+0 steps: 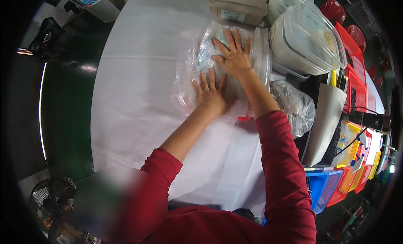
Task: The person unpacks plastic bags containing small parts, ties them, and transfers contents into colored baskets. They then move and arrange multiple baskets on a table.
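Note:
A clear plastic bag (191, 61) lies on the white-covered table, its crinkled edges spreading out to the left. What it holds is hard to make out through the film. Both palms press down on it. My left hand (211, 97) rests on its near part with the fingers spread. Farther up and to the right, my right hand (236, 55) lies flat on the bag, fingers apart. Just below the bag, a small red piece (244, 118) peeks out; its kind is hidden.
A cardboard box (238, 2) stands beyond the bag. Stacked clear plastic tubs (302, 40) and another crumpled clear bag (296, 105) sit to the right. Farther right are red baskets (354, 63) and blue, red and yellow bins (321, 187). A fan (52, 206) stands at lower left.

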Motion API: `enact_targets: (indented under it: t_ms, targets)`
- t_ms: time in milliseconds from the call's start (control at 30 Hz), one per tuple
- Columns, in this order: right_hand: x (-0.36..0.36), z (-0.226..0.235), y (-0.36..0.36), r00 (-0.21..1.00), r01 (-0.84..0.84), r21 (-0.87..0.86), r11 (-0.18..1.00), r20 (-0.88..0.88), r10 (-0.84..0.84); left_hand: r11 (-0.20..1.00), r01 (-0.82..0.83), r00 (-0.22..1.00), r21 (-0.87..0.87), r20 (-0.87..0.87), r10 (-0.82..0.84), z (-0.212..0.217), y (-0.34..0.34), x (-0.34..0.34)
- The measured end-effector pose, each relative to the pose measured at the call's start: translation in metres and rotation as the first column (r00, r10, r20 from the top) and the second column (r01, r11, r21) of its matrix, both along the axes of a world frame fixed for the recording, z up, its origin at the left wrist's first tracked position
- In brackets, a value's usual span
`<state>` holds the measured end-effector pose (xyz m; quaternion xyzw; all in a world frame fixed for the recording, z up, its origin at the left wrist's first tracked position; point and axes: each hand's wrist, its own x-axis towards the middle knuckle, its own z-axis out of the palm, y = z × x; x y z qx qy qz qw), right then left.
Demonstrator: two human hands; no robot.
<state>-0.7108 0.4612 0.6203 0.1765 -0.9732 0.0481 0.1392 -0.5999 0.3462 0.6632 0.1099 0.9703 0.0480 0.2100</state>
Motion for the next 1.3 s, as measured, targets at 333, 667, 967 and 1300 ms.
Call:
enact_targets:
  t_ms: [333,667,967,1300]
  targets:
    - [0.014,0.014,-0.015,0.953,0.072,0.255,0.964,0.269,-0.142,0.999,0.036,0.967,0.034,0.251,-0.043,0.001,-0.002,-0.015]
    - [0.020,0.002,-0.032,0.894,0.117,0.374,0.920,0.363,-0.261,0.999,-0.050,0.918,0.020,0.395,0.038,0.009,0.006,-0.020]
    - [0.017,-0.014,-0.017,0.945,0.068,0.048,0.997,0.316,-0.079,0.895,0.046,0.998,0.444,-0.068,-0.018,0.004,-0.020,0.009]
    - [0.040,0.072,-0.017,0.974,0.106,-0.367,0.924,0.225,-0.023,0.795,0.592,0.639,0.135,-0.680,-0.360,-0.006,-0.052,0.043]
